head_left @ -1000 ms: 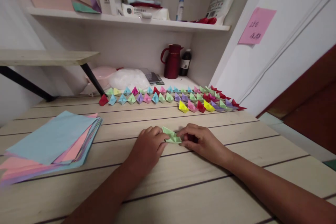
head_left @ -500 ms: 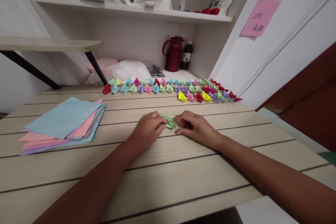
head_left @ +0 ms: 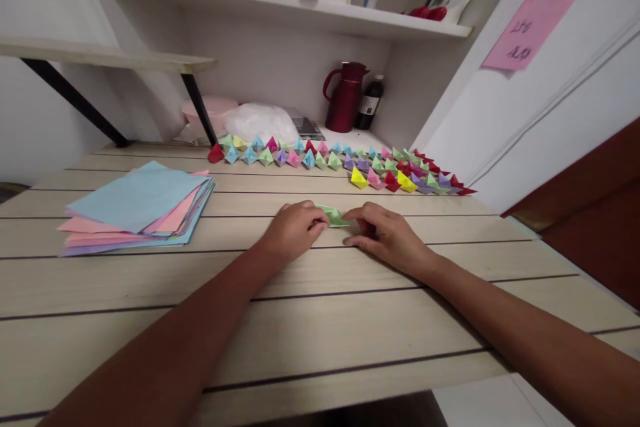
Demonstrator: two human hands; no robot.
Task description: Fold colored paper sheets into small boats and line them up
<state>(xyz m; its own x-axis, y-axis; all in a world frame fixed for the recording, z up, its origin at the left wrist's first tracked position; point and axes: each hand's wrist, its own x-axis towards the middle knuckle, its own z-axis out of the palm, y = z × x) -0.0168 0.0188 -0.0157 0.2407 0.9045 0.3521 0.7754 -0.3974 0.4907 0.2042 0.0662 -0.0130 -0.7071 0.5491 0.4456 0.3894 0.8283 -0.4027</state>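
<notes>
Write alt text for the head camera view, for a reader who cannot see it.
A person's left hand and right hand pinch a small folded light-green paper piece on a pale wooden slatted table. A stack of pastel paper sheets lies to the left; rows of small colourful folded paper boats line the far edge.

Paper stack point(head_left: 137, 210) left, folded boats point(head_left: 345, 167) beyond.
</notes>
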